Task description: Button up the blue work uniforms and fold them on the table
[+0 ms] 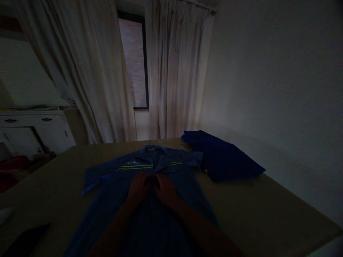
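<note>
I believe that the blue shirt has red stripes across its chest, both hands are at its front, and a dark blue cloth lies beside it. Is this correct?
The stripes are yellow-green, not red, as the head view shows. Left hand and right hand are at the blue shirt's front, with the dark blue cloth beside it.

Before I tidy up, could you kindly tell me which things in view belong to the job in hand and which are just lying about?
In use:
Blue collared garment, on the table
Left hand, right hand, at its front

Seemingly lying about:
Dark blue item, to the right
Dark flat object, near left, too dim to identify
White thing, cut off at left edge
</note>
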{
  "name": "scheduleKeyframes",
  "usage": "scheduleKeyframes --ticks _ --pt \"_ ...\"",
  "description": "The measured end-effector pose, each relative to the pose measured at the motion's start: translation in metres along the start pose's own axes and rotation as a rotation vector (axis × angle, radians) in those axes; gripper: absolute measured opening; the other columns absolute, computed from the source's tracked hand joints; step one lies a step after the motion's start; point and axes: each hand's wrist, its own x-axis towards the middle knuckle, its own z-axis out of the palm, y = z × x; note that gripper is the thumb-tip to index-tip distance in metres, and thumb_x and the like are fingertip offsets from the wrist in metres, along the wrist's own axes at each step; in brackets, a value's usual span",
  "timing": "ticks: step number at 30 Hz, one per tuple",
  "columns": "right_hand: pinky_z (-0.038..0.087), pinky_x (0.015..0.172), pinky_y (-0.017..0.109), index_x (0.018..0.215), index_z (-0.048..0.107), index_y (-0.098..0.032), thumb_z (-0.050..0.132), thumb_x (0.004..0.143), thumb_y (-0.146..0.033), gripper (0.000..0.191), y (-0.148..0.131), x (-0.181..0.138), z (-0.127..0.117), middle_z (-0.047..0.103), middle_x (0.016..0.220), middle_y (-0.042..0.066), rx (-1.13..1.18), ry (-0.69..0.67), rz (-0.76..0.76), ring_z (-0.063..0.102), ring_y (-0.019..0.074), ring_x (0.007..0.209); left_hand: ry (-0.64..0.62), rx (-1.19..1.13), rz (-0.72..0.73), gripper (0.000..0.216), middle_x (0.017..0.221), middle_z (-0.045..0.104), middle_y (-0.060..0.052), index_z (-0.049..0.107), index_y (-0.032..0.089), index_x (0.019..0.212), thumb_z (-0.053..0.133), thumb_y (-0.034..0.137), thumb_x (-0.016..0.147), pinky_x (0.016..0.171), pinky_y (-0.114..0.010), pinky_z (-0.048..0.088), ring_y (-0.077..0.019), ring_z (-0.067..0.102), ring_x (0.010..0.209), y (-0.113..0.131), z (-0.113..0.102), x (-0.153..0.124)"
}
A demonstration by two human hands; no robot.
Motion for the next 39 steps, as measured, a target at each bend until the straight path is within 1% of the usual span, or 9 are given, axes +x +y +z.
scheduleKeyframes --ticks 6,13,16,20,24,27,30,34,39 --pt "0.048 0.097 0.033 0.116 0.066 -0.021 0.052 0.095 -0.020 0.024 0.002 0.002 -0.002 0.068 0.114 0.007 0.063 0.009 -0.014 0.064 0.0213 0.107 -0.007 0.011 0.029 0.021 0.105 0.070 -0.006 0.064 0.022 0.100 0.043 0.018 0.098 0.094 -0.035 0.044 -0.0217 0.062 0.103 0.012 -0.007 -0.004" --pt "0.049 0.097 0.033 0.116 0.065 -0.021 0.053 0.095 -0.019 0.025 0.002 0.000 -0.002 0.066 0.116 0.008 0.130 0.054 -0.039 0.063 0.0213 0.108 -0.037 -0.091 0.019 0.021 0.099 0.071 -0.005 0.063 0.023 0.099 0.043 0.019 0.097 0.086 -0.031 0.047 -0.0201 0.066 0.096 0.006 -0.002 -0.002" --pt "0.049 0.098 0.035 0.121 0.064 -0.021 0.057 0.096 -0.028 0.027 0.000 -0.001 -0.002 0.066 0.120 0.009 0.142 0.048 -0.040 0.064 0.0233 0.110 -0.055 -0.129 0.009 0.019 0.103 0.072 -0.005 0.063 0.022 0.102 0.047 0.014 0.094 0.088 -0.030 0.047 -0.0191 0.067 0.099 0.003 -0.001 -0.001" --pt "0.049 0.098 0.038 0.123 0.064 -0.019 0.058 0.098 -0.045 0.036 0.002 0.001 0.000 0.069 0.119 0.011 0.130 0.036 0.040 0.065 0.0262 0.110 -0.050 -0.200 0.062 0.022 0.106 0.073 -0.005 0.064 0.022 0.104 0.050 0.012 0.090 0.091 -0.030 0.048 -0.0197 0.067 0.101 0.002 -0.001 -0.002" --pt "0.048 0.098 0.037 0.117 0.068 -0.018 0.053 0.098 -0.025 0.025 0.010 0.008 0.002 0.072 0.117 0.011 0.144 0.052 0.082 0.067 0.0248 0.110 -0.047 -0.215 0.051 0.020 0.105 0.074 -0.004 0.066 0.023 0.102 0.049 0.020 0.092 0.091 -0.032 0.050 -0.0209 0.068 0.100 0.005 -0.002 -0.002" --pt "0.049 0.092 0.032 0.109 0.070 -0.018 0.045 0.096 -0.013 0.029 0.010 0.010 -0.002 0.075 0.107 0.008 0.262 0.100 0.081 0.070 0.0202 0.101 -0.035 -0.220 0.030 0.019 0.100 0.074 -0.003 0.066 0.024 0.100 0.048 0.025 0.093 0.086 -0.031 0.051 -0.0204 0.069 0.095 0.006 -0.003 -0.003" --pt "0.049 0.086 0.028 0.101 0.071 -0.019 0.047 0.096 -0.015 0.024 0.005 0.009 -0.005 0.076 0.098 0.005 0.315 0.130 0.112 0.070 0.0185 0.094 -0.014 -0.223 0.033 0.018 0.100 0.074 -0.003 0.066 0.024 0.099 0.049 0.024 0.092 0.086 -0.030 0.051 -0.0200 0.069 0.094 0.006 -0.005 -0.003" --pt "0.048 0.076 0.028 0.095 0.070 -0.018 0.062 0.092 -0.029 0.014 0.002 0.009 -0.004 0.074 0.093 0.005 0.227 0.096 0.151 0.069 0.0197 0.085 -0.012 -0.242 0.051 0.020 0.104 0.075 -0.004 0.067 0.024 0.102 0.053 0.022 0.089 0.091 -0.032 0.051 -0.0206 0.068 0.100 0.005 -0.005 -0.003" --pt "0.045 0.072 0.026 0.087 0.069 -0.018 0.057 0.089 -0.017 0.012 0.008 0.011 -0.002 0.071 0.083 0.002 0.202 0.092 0.148 0.064 0.0171 0.077 0.014 -0.255 0.070 0.020 0.107 0.075 -0.004 0.069 0.025 0.104 0.052 0.028 0.093 0.094 -0.033 0.051 -0.0212 0.068 0.103 0.003 -0.003 -0.003"
